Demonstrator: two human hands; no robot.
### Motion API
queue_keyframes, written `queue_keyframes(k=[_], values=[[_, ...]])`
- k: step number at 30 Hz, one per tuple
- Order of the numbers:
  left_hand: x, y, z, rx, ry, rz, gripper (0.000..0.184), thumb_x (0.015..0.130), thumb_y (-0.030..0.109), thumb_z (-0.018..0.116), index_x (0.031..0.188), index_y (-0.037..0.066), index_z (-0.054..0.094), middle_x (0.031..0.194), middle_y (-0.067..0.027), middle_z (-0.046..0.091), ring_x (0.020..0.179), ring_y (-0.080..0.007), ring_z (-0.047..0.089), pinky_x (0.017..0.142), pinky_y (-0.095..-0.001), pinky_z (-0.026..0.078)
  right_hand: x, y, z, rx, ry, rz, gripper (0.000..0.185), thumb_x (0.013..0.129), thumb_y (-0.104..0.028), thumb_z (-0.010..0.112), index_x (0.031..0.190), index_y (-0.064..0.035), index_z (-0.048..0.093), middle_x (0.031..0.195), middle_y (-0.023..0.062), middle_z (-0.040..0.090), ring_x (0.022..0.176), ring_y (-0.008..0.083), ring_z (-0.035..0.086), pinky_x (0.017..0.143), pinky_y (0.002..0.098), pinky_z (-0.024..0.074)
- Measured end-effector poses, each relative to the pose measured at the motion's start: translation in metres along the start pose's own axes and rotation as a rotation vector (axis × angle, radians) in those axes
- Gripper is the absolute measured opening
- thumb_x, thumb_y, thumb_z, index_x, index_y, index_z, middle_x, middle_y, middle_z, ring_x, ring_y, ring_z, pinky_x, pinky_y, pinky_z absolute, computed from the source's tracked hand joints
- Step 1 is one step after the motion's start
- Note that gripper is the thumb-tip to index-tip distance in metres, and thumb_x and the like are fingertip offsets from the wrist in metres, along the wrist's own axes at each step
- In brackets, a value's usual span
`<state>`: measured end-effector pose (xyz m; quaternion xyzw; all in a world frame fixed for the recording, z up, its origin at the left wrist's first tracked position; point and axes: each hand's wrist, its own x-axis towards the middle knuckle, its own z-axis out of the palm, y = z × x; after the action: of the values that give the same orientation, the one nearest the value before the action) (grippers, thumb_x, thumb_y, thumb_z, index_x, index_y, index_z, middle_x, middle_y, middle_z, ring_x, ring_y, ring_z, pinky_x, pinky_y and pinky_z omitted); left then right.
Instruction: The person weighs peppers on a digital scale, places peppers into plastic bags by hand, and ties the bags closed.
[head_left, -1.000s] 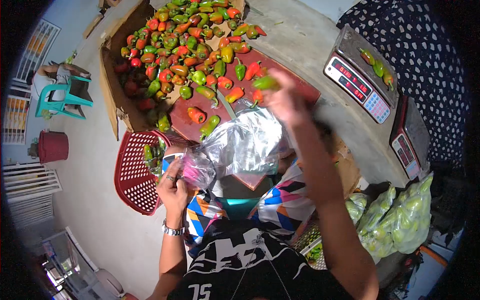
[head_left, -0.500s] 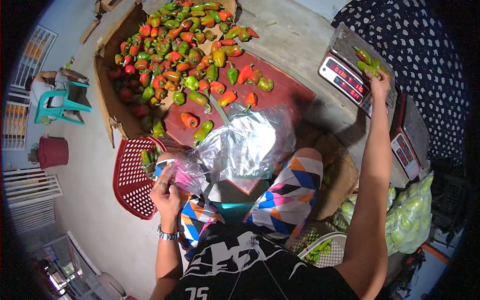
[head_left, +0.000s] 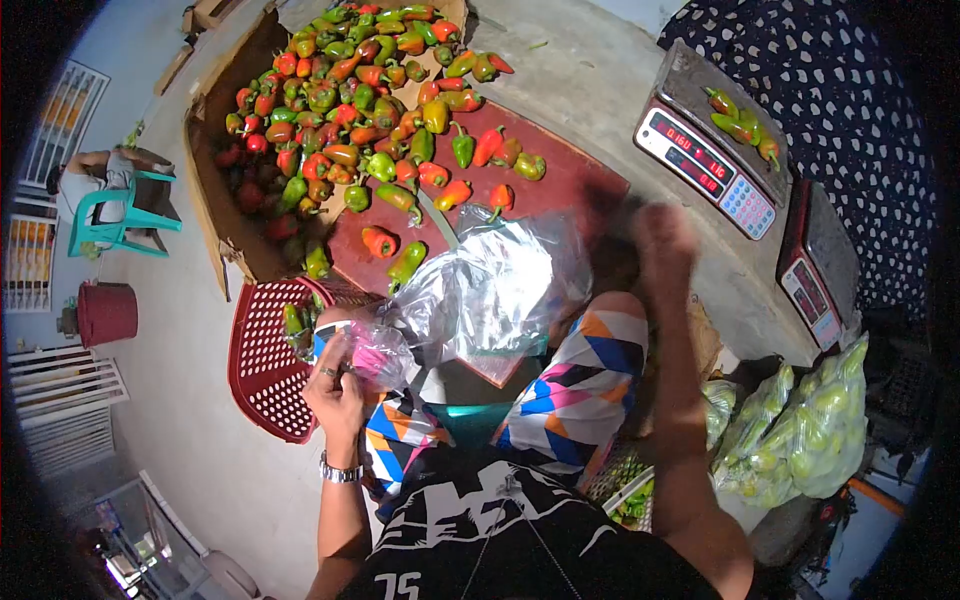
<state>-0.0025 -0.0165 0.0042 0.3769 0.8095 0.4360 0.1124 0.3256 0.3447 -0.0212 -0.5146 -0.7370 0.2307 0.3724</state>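
Observation:
My left hand (head_left: 335, 388), with a ring and a wristwatch, is closed on the edge of a clear plastic bag (head_left: 375, 355) over my left knee. A larger clear plastic sheet or bag (head_left: 490, 285) lies before me, over the edge of a red board (head_left: 575, 165). My right hand (head_left: 665, 240) is blurred by motion between that board and a digital scale (head_left: 705, 165); its fingers cannot be made out. Several mostly green peppers (head_left: 738, 125) lie on the scale's plate, apart from my hand. Loose red and green peppers (head_left: 432, 175) are scattered on the board.
A cardboard box (head_left: 210, 130) spills a heap of peppers. A red perforated basket (head_left: 265, 385) stands by my left knee. To my right are a second scale (head_left: 815, 290), filled plastic bags (head_left: 810, 430) and another basket (head_left: 635, 500). A person (head_left: 105, 180) sits on a green chair (head_left: 150, 200).
My right hand has left the peppers on the scale and moved down and left toward me. The scale's red digits have changed. My left hand stays at the bag.

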Motion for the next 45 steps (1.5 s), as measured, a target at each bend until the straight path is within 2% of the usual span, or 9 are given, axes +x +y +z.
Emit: queue_keyframes(k=[1,4,9,12,22,31,33,36,45], values=[[0.0,-0.002,0.0,-0.005,0.001,0.0,0.053,0.077,-0.008,0.046,0.124,-0.005,0.07,0.129,-0.0208,0.07,0.121,-0.0287,0.068,0.108,-0.0381,0.05,-0.037,-0.026,0.016,0.219,-0.23,0.095,0.014,0.093,-0.018,0.074,0.096,-0.0048,0.07,0.091,0.0057,0.07,0.08,0.0146,0.065,0.075,0.0335,0.0537],[0.0,-0.002,0.001,0.009,0.006,0.009,0.055,0.076,-0.008,0.046,0.126,-0.004,0.07,0.13,-0.0211,0.07,0.121,-0.0288,0.068,0.108,-0.0381,0.049,-0.098,-0.067,0.045,-0.061,-0.488,-0.502,0.015,0.084,-0.019,0.077,0.077,-0.0075,0.071,0.082,0.0118,0.072,0.075,0.0334,0.07,0.064,0.0415,0.0518],[-0.001,0.0,-0.001,-0.023,0.012,-0.006,0.054,0.077,-0.006,0.046,0.126,-0.004,0.07,0.13,-0.0212,0.07,0.121,-0.0287,0.068,0.108,-0.0385,0.05,-0.111,-0.095,0.066,0.026,-0.828,-0.212,0.03,0.095,-0.028,0.069,0.077,-0.0041,0.07,0.072,0.022,0.067,0.065,0.0376,0.067,0.064,0.0527,0.0485],[-0.001,-0.002,-0.002,-0.007,0.02,0.008,0.054,0.078,-0.005,0.046,0.126,-0.004,0.07,0.13,-0.0214,0.07,0.121,-0.0286,0.068,0.108,-0.0389,0.05,-0.091,-0.103,0.061,0.066,-0.827,0.068,0.037,0.099,-0.032,0.063,0.077,-0.0029,0.068,0.068,0.0236,0.063,0.06,0.0422,0.064,0.063,0.0528,0.0476],[-0.005,-0.005,-0.005,-0.049,0.038,-0.027,0.051,0.08,-0.005,0.047,0.126,-0.006,0.07,0.13,-0.0199,0.07,0.123,-0.0268,0.067,0.11,-0.0374,0.048,-0.105,-0.077,0.083,0.234,-0.582,-0.114,0.027,0.1,-0.023,0.058,0.085,-0.0019,0.063,0.081,0.0268,0.066,0.08,0.0495,0.065,0.07,0.0558,0.0502],[0.001,-0.015,-0.022,-0.384,0.071,-0.26,0.042,0.087,-0.008,0.054,0.124,-0.004,0.073,0.117,-0.0096,0.076,0.105,-0.0152,0.068,0.094,-0.0278,0.051,-0.042,-0.074,0.039,0.259,-0.467,-0.259,0.017,0.09,-0.017,0.073,0.089,-0.0006,0.068,0.081,0.0165,0.068,0.076,0.025,0.069,0.072,0.0382,0.0545],[0.007,-0.008,-0.024,-0.23,0.122,-0.266,0.029,0.094,-0.003,0.065,0.121,-0.004,0.073,0.116,-0.0085,0.075,0.1,-0.0134,0.067,0.09,-0.0273,0.05,0.031,-0.017,0.016,-0.16,-0.371,-0.173,0.026,0.086,-0.021,0.073,0.106,-0.0047,0.07,0.105,0.0178,0.07,0.102,0.0384,0.067,0.088,0.049,0.0533],[0.018,-0.009,-0.04,0.004,0.071,-0.086,0.03,0.093,-0.007,0.063,0.121,-0.005,0.073,0.121,-0.0091,0.073,0.104,-0.0151,0.068,0.094,-0.0284,0.05,0.149,0.05,-0.041,-0.44,0.048,-0.445,0.032,0.083,-0.009,0.071,0.115,-0.0034,0.07,0.113,0.0198,0.069,0.106,0.0382,0.064,0.098,0.0467,0.0511],[0.047,0.041,-0.031,-0.07,0.031,-0.045,0.038,0.092,-0.013,0.056,0.126,-0.004,0.071,0.121,-0.0097,0.074,0.107,-0.012,0.066,0.094,-0.0249,0.05,0.245,0.113,-0.087,-1.207,-0.228,-0.229,0.058,0.078,-0.015,0.076,0.133,-0.0075,0.062,0.13,0.0139,0.066,0.136,0.0346,0.05,0.11,0.0521,0.0425]])
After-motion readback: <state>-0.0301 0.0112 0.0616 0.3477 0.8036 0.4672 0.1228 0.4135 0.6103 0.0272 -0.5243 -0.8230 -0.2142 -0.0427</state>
